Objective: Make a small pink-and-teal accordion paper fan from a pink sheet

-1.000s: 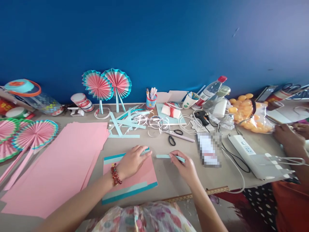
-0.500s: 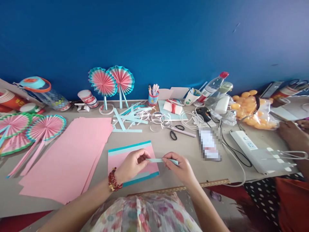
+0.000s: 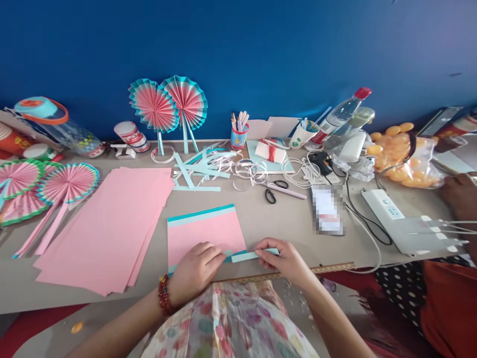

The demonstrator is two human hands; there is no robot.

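A pink paper sheet (image 3: 204,227) with teal and pale blue bands along its edges lies on the table before me. My left hand (image 3: 199,271) rests over its near edge, fingers bent and pressed together on the paper, thumb hidden. Just right of it, my right hand (image 3: 279,257) pinches a narrow pale blue paper strip (image 3: 244,257) between thumb and fingers. The strip's left end reaches the sheet's near right corner, close to my left fingertips. Whether it touches the sheet I cannot tell.
Pink sheets (image 3: 100,228) are stacked at left, beside pleated paper fans (image 3: 69,184). Behind lie paper strips (image 3: 203,166), scissors (image 3: 276,191) and a pen cup (image 3: 239,135). At right are a phone (image 3: 328,209), a power strip (image 3: 387,206), cables and another person's hand (image 3: 460,196).
My left hand has let go of the strip and moved down-left onto the sheet's near edge. My right hand has brought the strip slightly nearer to me. The view has shifted a little.
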